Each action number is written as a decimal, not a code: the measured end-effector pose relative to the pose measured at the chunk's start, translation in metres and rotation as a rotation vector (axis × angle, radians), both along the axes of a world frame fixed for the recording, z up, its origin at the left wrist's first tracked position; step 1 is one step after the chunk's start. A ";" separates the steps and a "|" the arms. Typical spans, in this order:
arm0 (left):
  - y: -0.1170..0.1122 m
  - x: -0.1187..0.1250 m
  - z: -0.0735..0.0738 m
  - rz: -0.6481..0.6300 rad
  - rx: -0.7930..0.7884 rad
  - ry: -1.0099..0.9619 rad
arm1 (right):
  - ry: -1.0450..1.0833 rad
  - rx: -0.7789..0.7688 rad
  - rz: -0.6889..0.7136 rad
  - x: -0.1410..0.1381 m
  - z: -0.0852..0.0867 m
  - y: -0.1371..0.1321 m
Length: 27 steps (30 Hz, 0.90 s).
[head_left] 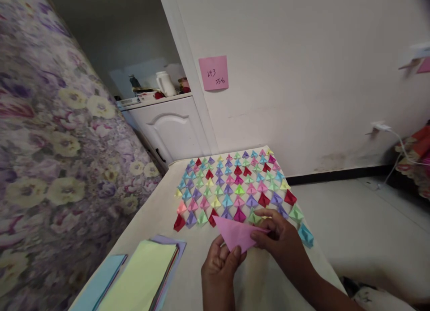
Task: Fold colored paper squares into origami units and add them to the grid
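Note:
A pink sheet of origami paper (237, 234), folded into a triangle, is held up above the table by both hands. My left hand (220, 261) pinches its lower corner, thumb on the near face. My right hand (277, 232) grips the right-hand corner between thumb and fingers. Behind the hands, many small folded paper pieces (239, 190) in red, purple, green, blue, yellow and pink stand in rows on the table. To the left of my hands lies a stack of coloured paper (143, 273), pale yellow on top, beside a smaller blue stack (104, 279).
The cream-covered table (151, 217) ends against a white wall (285, 78) bearing a pink note (213, 73). A floral curtain (67, 167) hangs at left, near a white cabinet (171, 129) with a white jug (165, 84). A white cable (399, 140) hangs at right.

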<state>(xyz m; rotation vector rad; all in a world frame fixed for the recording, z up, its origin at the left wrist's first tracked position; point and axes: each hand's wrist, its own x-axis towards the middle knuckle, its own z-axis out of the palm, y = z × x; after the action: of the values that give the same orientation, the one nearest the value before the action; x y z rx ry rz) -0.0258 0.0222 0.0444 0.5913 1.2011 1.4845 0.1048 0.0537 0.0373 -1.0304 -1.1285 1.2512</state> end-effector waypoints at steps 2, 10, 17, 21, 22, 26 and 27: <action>0.000 -0.001 -0.001 0.008 -0.005 0.007 | 0.011 -0.005 0.007 0.001 0.002 0.001; 0.002 -0.005 0.001 -0.007 -0.011 0.013 | 0.038 -0.023 0.007 0.006 0.004 0.005; 0.004 -0.008 0.000 0.030 0.006 0.012 | 0.027 -0.021 0.024 0.015 0.003 0.013; 0.006 -0.013 -0.002 0.001 -0.018 -0.004 | -0.016 -0.034 -0.005 0.027 0.005 0.021; 0.006 -0.014 -0.002 -0.006 -0.025 -0.005 | -0.037 -0.039 0.004 0.029 0.005 0.022; 0.006 -0.012 -0.003 -0.013 -0.017 0.007 | -0.150 -0.042 0.146 0.031 0.010 0.022; 0.005 -0.011 -0.004 -0.020 -0.012 0.011 | -0.174 -0.041 0.187 0.030 0.011 0.021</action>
<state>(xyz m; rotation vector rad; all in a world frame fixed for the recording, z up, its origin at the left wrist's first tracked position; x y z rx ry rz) -0.0363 0.0273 0.0405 0.6029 1.2082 1.4578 0.1345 0.0744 0.0487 -1.1007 -1.3627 1.3566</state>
